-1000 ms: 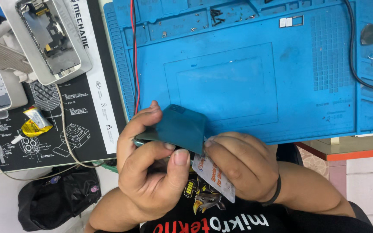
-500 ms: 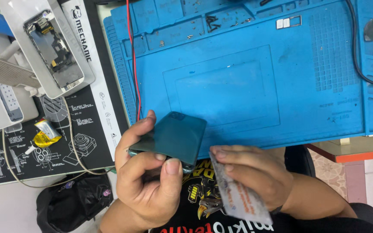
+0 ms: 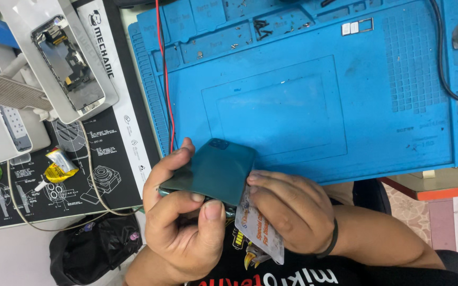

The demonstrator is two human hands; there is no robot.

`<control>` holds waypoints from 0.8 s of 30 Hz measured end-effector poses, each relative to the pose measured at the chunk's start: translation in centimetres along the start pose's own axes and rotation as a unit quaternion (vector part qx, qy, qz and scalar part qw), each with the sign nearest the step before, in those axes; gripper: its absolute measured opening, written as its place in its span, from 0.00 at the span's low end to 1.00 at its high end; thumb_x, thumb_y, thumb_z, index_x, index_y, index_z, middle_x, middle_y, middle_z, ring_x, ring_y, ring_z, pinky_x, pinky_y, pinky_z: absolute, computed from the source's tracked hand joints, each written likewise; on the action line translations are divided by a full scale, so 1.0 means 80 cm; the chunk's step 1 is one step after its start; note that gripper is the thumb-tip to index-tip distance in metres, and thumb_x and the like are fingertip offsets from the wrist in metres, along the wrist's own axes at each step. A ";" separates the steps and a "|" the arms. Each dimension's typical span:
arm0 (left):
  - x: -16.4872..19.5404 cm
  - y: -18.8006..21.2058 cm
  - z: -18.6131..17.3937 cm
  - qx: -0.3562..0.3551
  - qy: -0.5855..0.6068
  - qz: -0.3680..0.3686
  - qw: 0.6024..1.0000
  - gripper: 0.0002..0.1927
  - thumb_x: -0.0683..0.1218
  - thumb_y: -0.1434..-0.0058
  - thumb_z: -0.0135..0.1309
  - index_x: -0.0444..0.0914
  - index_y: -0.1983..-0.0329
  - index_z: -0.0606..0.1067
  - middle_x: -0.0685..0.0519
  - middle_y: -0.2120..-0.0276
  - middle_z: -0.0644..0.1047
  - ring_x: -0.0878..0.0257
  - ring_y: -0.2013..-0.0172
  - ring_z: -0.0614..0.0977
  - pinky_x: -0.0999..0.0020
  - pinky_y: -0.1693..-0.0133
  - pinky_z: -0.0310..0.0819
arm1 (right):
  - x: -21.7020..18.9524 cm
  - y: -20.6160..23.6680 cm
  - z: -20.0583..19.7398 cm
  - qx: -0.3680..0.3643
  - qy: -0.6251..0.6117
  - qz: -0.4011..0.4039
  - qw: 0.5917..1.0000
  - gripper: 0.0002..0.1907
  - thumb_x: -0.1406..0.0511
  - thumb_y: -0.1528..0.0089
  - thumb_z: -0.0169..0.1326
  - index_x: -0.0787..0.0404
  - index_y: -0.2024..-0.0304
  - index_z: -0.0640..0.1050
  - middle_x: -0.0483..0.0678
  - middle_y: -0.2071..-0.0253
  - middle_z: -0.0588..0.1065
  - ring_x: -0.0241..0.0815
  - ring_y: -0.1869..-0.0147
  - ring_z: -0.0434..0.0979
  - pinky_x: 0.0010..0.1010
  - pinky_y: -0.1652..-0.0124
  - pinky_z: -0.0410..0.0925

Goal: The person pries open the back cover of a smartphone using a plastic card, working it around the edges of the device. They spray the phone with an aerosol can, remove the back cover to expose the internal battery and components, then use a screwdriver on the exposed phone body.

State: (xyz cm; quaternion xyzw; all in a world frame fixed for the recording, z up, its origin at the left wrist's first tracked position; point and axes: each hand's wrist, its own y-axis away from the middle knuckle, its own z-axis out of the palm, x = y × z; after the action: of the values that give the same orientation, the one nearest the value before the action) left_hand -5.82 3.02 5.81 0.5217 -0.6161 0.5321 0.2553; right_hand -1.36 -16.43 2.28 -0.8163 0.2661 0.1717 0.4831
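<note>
Left hand (image 3: 184,228) grips dark green phone (image 3: 212,172), back cover up, above blue mat (image 3: 303,95) edge. Right hand (image 3: 292,212) pinches plastic card (image 3: 261,233) against the phone's side edge.

Dark green phone (image 3: 213,170), back up, tilted

I see a thin rectangular printed card (image 3: 258,228), white with orange and dark print, held in my right hand (image 3: 292,212); its upper edge meets the lower right edge of the dark green phone (image 3: 213,172) gripped in my left hand (image 3: 181,222). A black mat (image 3: 107,148) with white line diagrams and white lettering lies left of the blue work mat (image 3: 303,90). On it rests a small crumpled yellow and silver tube (image 3: 56,164) with a printed label.
</note>
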 end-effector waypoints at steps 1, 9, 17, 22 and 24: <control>0.001 0.000 -0.001 -0.010 -0.001 -0.004 1.000 0.12 0.43 0.29 0.57 0.38 0.50 0.66 0.36 0.36 0.66 0.46 0.34 0.74 0.49 0.30 0.69 | -0.001 -0.002 0.000 -0.007 0.005 0.010 1.000 0.15 0.69 0.40 0.63 0.71 0.53 0.75 0.62 0.53 0.77 0.58 0.49 0.84 0.39 0.53 0.78; 0.001 -0.002 0.000 -0.014 0.003 0.009 1.000 0.12 0.42 0.29 0.57 0.38 0.51 0.66 0.37 0.36 0.65 0.46 0.34 0.74 0.47 0.28 0.67 | 0.001 0.005 0.006 -0.004 0.032 0.013 0.999 0.14 0.72 0.39 0.61 0.71 0.52 0.75 0.61 0.53 0.78 0.57 0.49 0.84 0.38 0.53 0.79; 0.001 -0.001 0.000 -0.012 -0.009 0.014 1.000 0.12 0.43 0.30 0.57 0.39 0.51 0.65 0.37 0.36 0.66 0.46 0.35 0.75 0.47 0.28 0.67 | 0.003 0.005 0.008 -0.007 0.025 0.018 0.999 0.15 0.72 0.40 0.61 0.71 0.53 0.75 0.61 0.54 0.78 0.57 0.50 0.84 0.39 0.54 0.78; 0.001 -0.002 -0.001 -0.017 -0.002 0.013 1.000 0.13 0.42 0.30 0.58 0.39 0.50 0.65 0.37 0.36 0.66 0.47 0.34 0.75 0.48 0.27 0.67 | 0.003 0.006 0.009 -0.016 0.035 0.017 0.999 0.15 0.71 0.41 0.61 0.71 0.54 0.75 0.60 0.55 0.78 0.57 0.51 0.84 0.39 0.54 0.78; 0.001 -0.002 -0.002 -0.019 -0.003 0.011 1.000 0.13 0.42 0.30 0.58 0.39 0.50 0.65 0.36 0.36 0.66 0.47 0.34 0.75 0.47 0.27 0.66 | 0.006 0.006 0.010 -0.016 0.037 0.019 0.999 0.15 0.71 0.41 0.61 0.72 0.53 0.75 0.60 0.55 0.78 0.57 0.51 0.84 0.39 0.55 0.78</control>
State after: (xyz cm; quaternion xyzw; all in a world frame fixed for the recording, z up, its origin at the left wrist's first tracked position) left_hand -5.74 3.17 6.03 0.5115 -0.6324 0.5215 0.2576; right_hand -1.32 -16.04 1.31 -0.8244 0.2962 0.1550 0.4566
